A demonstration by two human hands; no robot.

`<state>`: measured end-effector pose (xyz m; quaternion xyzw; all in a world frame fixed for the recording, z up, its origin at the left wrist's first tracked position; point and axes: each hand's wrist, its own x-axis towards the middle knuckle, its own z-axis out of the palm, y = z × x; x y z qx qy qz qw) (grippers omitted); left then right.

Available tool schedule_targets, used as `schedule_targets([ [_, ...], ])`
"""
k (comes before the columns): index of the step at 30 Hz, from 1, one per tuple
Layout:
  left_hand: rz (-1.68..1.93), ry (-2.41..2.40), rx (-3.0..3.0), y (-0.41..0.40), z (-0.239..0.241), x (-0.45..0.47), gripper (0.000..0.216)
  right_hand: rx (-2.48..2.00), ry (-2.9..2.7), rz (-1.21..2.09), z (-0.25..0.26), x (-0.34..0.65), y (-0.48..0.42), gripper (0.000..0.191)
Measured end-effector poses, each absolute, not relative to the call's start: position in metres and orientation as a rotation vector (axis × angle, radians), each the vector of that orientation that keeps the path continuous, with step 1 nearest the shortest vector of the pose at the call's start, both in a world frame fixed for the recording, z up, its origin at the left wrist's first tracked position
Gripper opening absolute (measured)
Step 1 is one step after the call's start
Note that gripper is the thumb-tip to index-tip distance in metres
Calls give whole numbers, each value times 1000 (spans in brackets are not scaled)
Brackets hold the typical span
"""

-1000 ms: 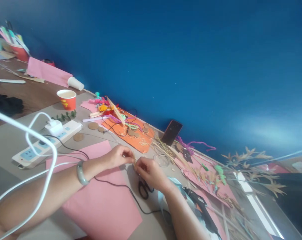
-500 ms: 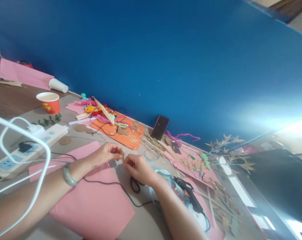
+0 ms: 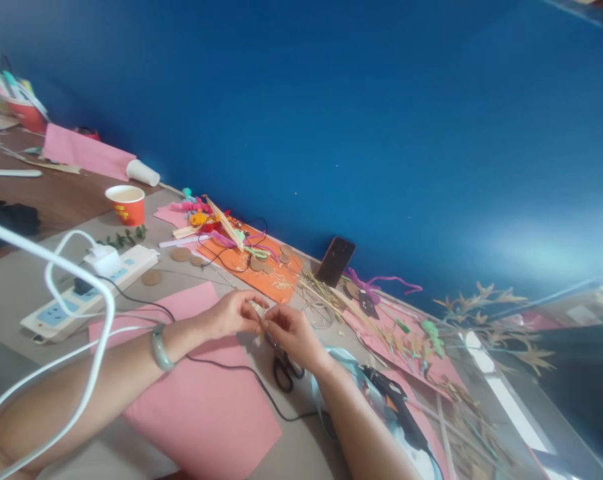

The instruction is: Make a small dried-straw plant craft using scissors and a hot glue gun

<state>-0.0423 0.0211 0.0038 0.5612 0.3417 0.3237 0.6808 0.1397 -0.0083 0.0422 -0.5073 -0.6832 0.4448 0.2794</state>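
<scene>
In the head view, your left arm comes in from the lower left, nearly straight at the wrist, with a bangle (image 3: 162, 348) above your left hand (image 3: 236, 313). That hand is palm inward, its thumb and index finger closed in a pinch on a small pale piece (image 3: 260, 312). Your right arm rises from the bottom edge, leaning left, and your right hand (image 3: 292, 333) curls over with its knuckles up, thumb and index finger drawn together at the same piece. The two sets of fingertips almost meet, the piece between them; it is too small and blurred for you to tell its shape.

Just below your right fingers lie the scissors (image 3: 287, 364), partly hidden by that hand. The pink sheet (image 3: 206, 413) spreads under your left forearm, nearer you than the fingers, with a black cable (image 3: 221, 365) crossing it. Beyond the fingertips is the orange sheet (image 3: 276, 285), and the phone (image 3: 336, 260) leans farther off to their right. The glue gun (image 3: 398, 403) lies right of your right forearm.
</scene>
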Motion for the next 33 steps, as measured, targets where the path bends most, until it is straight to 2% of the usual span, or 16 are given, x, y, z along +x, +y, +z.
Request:
schedule_targets([
  [5, 726, 770, 1197, 22, 4, -42, 43, -1329, -1673, 1330, 41, 141, -6, 26],
  [13, 808, 812, 1115, 21, 20, -41, 19, -1355, -1503, 1372, 46, 142, -4, 30],
  [16, 774, 724, 1145, 21, 19, -41, 29, -1341, -1472, 1366, 48, 141, -5, 26],
  [20, 710, 755, 1141, 23, 14, -42, 30, -1320, -1446, 1354, 46, 143, -4, 23],
  [28, 756, 793, 1198, 26, 14, -44, 19, -1306, -1456, 1338, 45, 144, -3, 22],
  [33, 773, 800, 1278, 26, 10, -42, 22, -1329, -1478, 1274, 49, 141, -6, 23],
])
